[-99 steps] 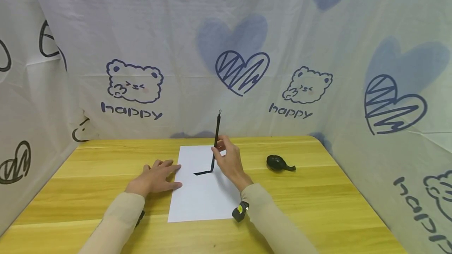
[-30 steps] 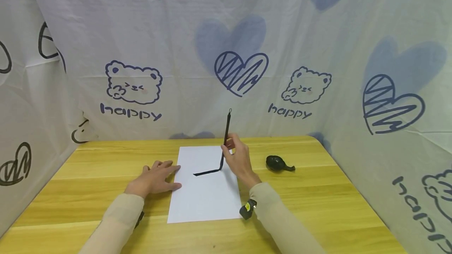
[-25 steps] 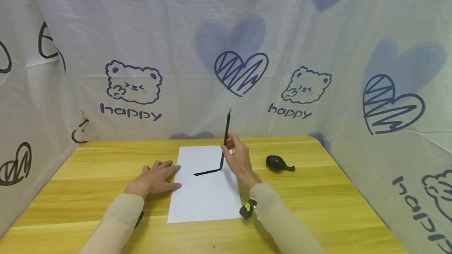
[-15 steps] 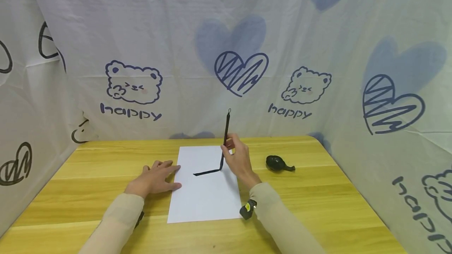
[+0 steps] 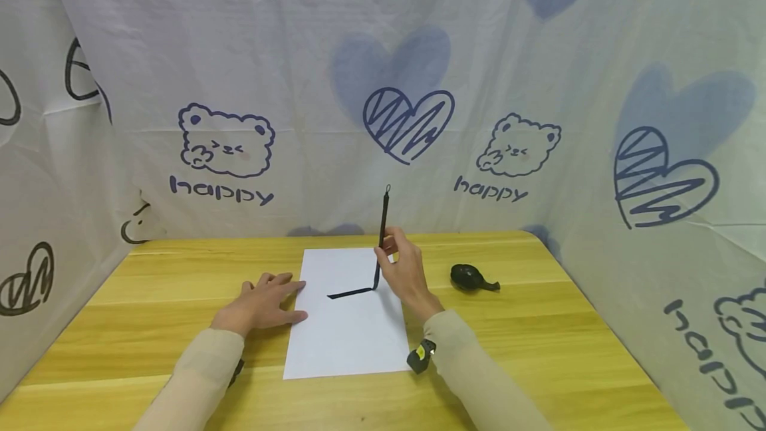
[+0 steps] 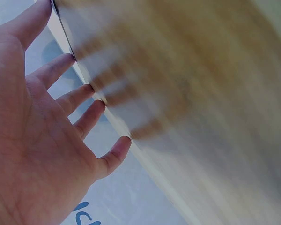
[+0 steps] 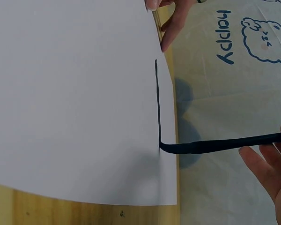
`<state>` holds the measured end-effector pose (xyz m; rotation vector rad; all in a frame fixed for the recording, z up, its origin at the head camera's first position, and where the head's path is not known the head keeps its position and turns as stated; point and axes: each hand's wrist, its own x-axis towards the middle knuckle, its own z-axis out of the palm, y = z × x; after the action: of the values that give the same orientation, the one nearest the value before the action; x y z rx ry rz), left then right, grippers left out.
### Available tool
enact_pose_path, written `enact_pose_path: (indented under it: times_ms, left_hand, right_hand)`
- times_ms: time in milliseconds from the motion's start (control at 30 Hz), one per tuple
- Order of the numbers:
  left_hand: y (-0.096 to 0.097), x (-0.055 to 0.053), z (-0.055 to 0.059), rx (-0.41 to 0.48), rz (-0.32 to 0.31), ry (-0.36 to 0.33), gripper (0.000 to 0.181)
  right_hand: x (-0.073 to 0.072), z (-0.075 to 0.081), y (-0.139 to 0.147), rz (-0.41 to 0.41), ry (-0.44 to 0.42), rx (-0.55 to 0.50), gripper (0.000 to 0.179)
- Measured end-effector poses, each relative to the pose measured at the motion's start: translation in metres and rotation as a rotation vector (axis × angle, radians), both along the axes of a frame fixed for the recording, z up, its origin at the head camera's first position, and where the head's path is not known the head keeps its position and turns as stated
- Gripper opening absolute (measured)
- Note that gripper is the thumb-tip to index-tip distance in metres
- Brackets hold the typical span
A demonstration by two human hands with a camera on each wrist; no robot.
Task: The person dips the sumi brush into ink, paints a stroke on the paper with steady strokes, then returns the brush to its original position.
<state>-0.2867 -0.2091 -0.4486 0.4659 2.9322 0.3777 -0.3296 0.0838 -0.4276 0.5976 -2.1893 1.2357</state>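
In the head view my right hand (image 5: 405,271) pinches a black calligraphy brush (image 5: 383,221) by its handle and holds it nearly upright. The brush tip, bent against the white sheet of paper (image 5: 344,344), stands at the right end of a black ink stroke (image 5: 350,293). That stroke runs sideways across the sheet; the right wrist view shows the brush (image 7: 215,145) meeting its end. My left hand (image 5: 260,304) lies flat with spread fingers, its index finger and thumb on the paper's left edge. In the left wrist view the left hand's fingertips (image 6: 124,143) touch down on the surface.
A black, rounded object (image 5: 467,277) with a narrow spout-like end lies on the wooden table (image 5: 526,344), right of the paper. White cloth (image 5: 311,98) printed with hearts and bears hangs behind and at both sides of the table.
Over the last few seconds my right hand has moved right with the brush, and the ink stroke has grown longer. In the last second the handle's top tilts slightly left. The left hand stays put.
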Motion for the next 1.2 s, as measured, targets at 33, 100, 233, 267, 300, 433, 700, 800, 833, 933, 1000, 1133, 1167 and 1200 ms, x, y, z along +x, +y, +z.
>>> enact_pose_path:
  times_ms: [33,100,233,267,300,433,700,800,833,933,1000,1133,1167,1200]
  left_hand:
    - [0.0,0.0001,-0.0004,0.0,0.001,-0.001,0.076]
    - [0.0001,0.0004,-0.0004,-0.001,0.002,-0.003,0.076]
    - [0.0,0.0007,0.0006,-0.003,0.0,0.002,0.077]
    - [-0.0002,0.0006,0.0009,-0.004,-0.002,0.004,0.077]
    - [-0.0004,0.0004,0.0011,-0.005,-0.003,0.006,0.077]
    - [-0.0005,0.0003,0.0008,-0.002,-0.001,0.003,0.077]
    - [-0.0009,0.0,0.0009,-0.002,0.001,-0.001,0.077]
    - [-0.0005,0.0001,0.0002,-0.001,0.003,-0.003,0.077]
    - [-0.0004,0.0001,0.0002,-0.001,0.001,-0.002,0.077]
    - [-0.0005,0.0001,0.0005,0.001,-0.002,-0.001,0.078]
    - [-0.0005,0.0004,0.0013,0.002,-0.002,-0.001,0.078]
    - [-0.0003,0.001,0.0015,0.006,0.002,-0.006,0.078]
    - [-0.0001,0.0012,0.0015,0.005,0.001,-0.006,0.077]
    - [-0.0001,0.0013,0.0014,0.005,0.002,-0.007,0.077]
  right_hand:
    - [0.0,-0.0003,0.0002,-0.003,0.005,0.001,0.022]
    - [0.0001,-0.0004,0.0004,-0.007,0.011,0.003,0.023]
    - [0.0001,-0.0003,0.0008,-0.014,0.014,0.009,0.023]
    - [0.0003,0.0,0.0007,-0.014,0.014,0.011,0.023]
    - [0.0002,0.0,0.0007,-0.015,0.016,0.012,0.023]
    - [0.0006,0.0009,0.0006,-0.013,0.023,0.019,0.023]
    - [0.0008,0.0023,0.0017,-0.025,0.03,0.028,0.022]
    - [0.0008,0.0028,0.0019,-0.026,0.022,0.026,0.022]
    - [0.0008,0.0029,0.0019,-0.025,0.022,0.026,0.022]
    - [0.0012,0.0031,0.0019,-0.02,0.022,0.023,0.022]
    - [0.0015,0.0032,0.0018,-0.018,0.02,0.024,0.022]
    - [0.0018,0.003,0.0016,-0.023,0.016,0.031,0.022]
    - [0.0017,0.003,0.0015,-0.024,0.017,0.031,0.022]
    - [0.0016,0.003,0.0013,-0.023,0.016,0.029,0.022]
